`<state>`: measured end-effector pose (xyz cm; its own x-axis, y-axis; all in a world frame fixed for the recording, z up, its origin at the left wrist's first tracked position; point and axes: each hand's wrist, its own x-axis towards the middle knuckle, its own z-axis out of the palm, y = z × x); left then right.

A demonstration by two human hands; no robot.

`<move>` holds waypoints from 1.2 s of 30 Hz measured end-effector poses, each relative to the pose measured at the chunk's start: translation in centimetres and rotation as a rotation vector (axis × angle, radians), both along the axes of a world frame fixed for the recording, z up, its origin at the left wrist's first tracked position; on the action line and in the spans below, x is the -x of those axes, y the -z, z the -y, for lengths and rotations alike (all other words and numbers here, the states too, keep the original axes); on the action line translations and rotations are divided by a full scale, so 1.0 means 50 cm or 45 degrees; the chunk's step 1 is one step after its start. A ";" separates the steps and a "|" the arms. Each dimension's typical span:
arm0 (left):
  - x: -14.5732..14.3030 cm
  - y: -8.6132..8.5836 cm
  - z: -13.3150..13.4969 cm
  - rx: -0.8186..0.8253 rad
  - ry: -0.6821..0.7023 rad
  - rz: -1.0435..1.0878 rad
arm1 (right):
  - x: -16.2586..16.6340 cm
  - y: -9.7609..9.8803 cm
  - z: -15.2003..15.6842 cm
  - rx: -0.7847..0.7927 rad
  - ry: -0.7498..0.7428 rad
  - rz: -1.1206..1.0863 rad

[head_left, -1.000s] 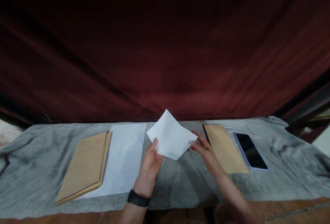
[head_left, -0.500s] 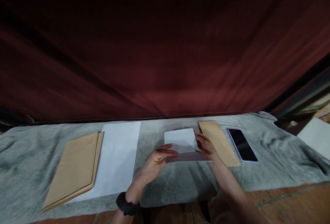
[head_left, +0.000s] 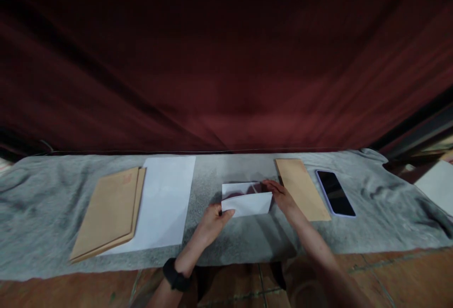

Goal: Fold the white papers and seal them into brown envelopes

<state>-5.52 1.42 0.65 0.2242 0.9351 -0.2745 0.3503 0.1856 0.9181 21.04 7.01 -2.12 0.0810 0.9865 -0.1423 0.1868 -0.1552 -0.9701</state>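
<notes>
A folded white paper (head_left: pixel 247 199) lies on the grey cloth (head_left: pixel 230 237) in the middle. Its near flap is turned up over the far part. My left hand (head_left: pixel 211 218) pinches the near left corner of the paper, thumb on top. My right hand (head_left: pixel 281 196) holds the right edge, with fingers closed on the fold. A black band (head_left: pixel 174 275) sits on my left wrist.
A stack of brown envelopes (head_left: pixel 108 211) and white sheets (head_left: pixel 163 199) lie at the left. A single brown envelope (head_left: pixel 301 189) and a dark phone (head_left: pixel 335 192) lie at the right. A dark red curtain (head_left: pixel 226 62) hangs behind. White paper (head_left: pixel 437 185) shows at the far right.
The paper came down from the air onto the cloth. Both hands then folded its near part up and over, making it narrower.
</notes>
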 end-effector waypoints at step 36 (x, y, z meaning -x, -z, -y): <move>0.051 -0.022 0.019 -0.195 0.525 -0.220 | -0.043 -0.103 0.158 -0.018 -1.144 0.368</move>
